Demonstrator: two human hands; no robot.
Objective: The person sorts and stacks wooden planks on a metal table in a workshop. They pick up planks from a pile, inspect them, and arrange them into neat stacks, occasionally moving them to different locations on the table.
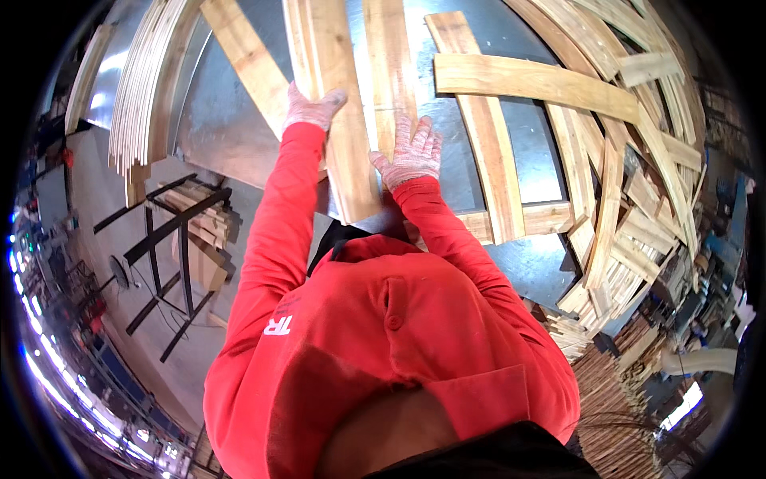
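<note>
The left hand (315, 109) met the left edge of a long wooden plank (349, 152), thumb on top, grip indeterminable; the right hand (411, 153) spread open over an adjacent board (388, 64). The plank's near end faced the torso (407, 319); bare metal counter (458, 160) lay rightward.

We reach both arms forward in long red fabric sleeves that come down to the wrists. Our left hand (313, 110), in a thin, mottled white-and-reddish knit glove, is farther forward than the right, its thumb (333, 98) stretched out to the right and its fingers partly hidden. Our right hand (411, 156), in a matching knit glove, lies palm down, fingers (420, 134) spread and pointing ahead, thumb out to the left. Our left forearm (283, 188) angles slightly inward, and our right forearm (447, 227) slants forward and leftward.
</note>
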